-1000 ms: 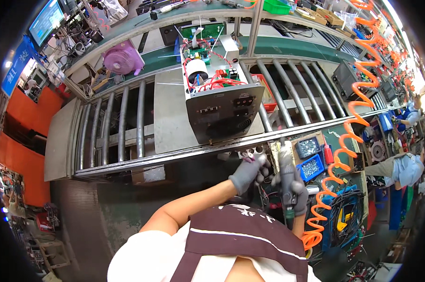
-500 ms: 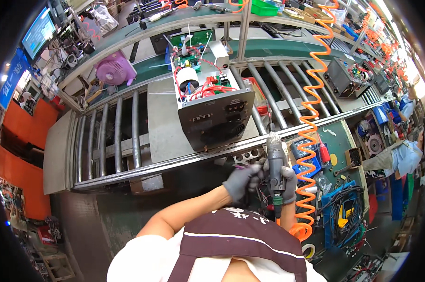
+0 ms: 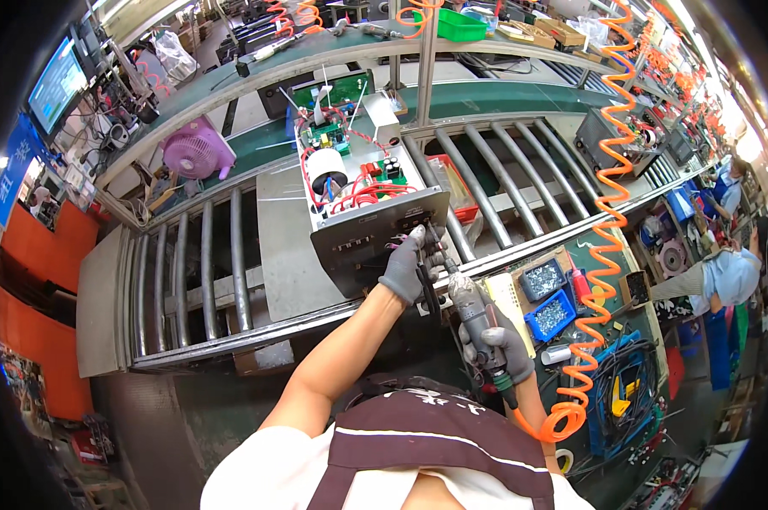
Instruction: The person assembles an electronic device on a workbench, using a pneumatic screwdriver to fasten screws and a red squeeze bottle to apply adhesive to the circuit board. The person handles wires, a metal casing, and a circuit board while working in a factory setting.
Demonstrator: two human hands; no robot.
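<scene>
My right hand [image 3: 511,347], in a grey glove, is wrapped round a grey air screwdriver [image 3: 469,308]. The driver tilts up and left, its bit reaching the upper right of a black panel [image 3: 362,248]. That panel forms the near face of an open electronic unit [image 3: 350,174] with red wires, green boards and a white cylinder inside. Against the panel, beside the bit, my gloved left hand [image 3: 407,265] is closed with its fingers pinched; what they hold is hidden.
The unit stands on a plate [image 3: 294,246] over a roller conveyor [image 3: 494,166]. An orange coiled hose [image 3: 609,204] hangs at right. Blue bins of small hardware [image 3: 550,314] and a cable tray [image 3: 617,395] lie on the side bench. A pink fan [image 3: 195,153] stands far left.
My left hand has moved up to the panel from below the conveyor's edge. The screwdriver has swung from upright to a leftward tilt, bringing its bit to the panel.
</scene>
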